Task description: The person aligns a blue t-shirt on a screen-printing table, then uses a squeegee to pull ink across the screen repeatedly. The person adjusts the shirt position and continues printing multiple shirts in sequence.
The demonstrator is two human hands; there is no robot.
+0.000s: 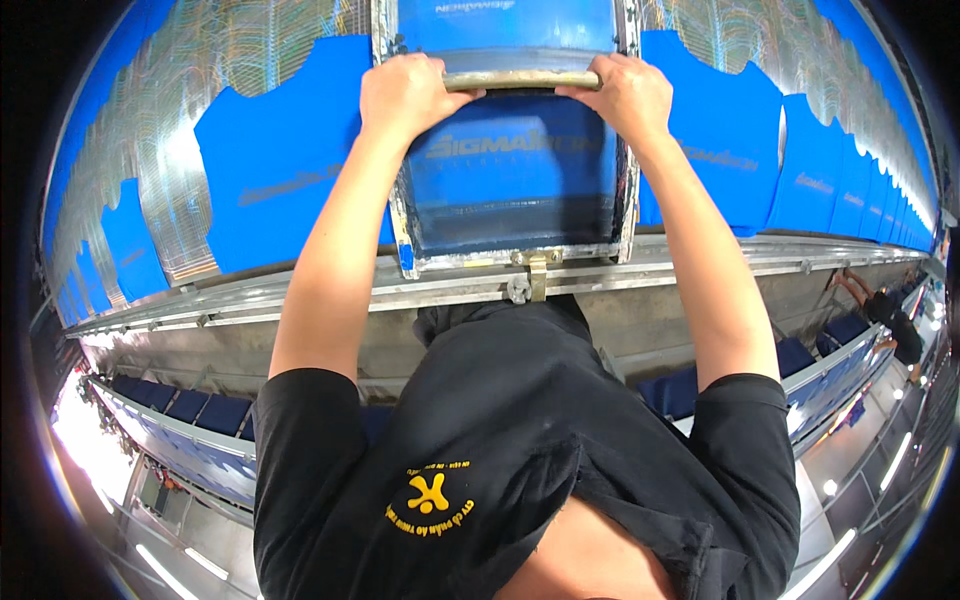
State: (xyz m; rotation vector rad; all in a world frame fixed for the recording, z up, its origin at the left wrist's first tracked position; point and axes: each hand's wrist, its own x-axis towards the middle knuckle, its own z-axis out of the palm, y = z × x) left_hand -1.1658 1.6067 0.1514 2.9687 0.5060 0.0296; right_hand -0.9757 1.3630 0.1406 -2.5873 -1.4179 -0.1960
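Note:
My left hand (405,95) and my right hand (628,95) grip opposite ends of a worn, pale squeegee bar (520,79). It lies crosswise over a screen-printing frame (622,220), whose mesh looks blue with faint lettering and has a darker band near the lower end. A metal bracket (537,275) at the frame's near edge sits on a rail. Blue cut fabric pieces (260,180) lie on the long table on both sides of the frame, some printed with faint grey marks.
A metal rail (440,291) runs along the table's near edge. Behind me, dark blue panels (185,406) line another long rack across a concrete walkway. At the far right, another person (893,320) in dark clothing is at the table.

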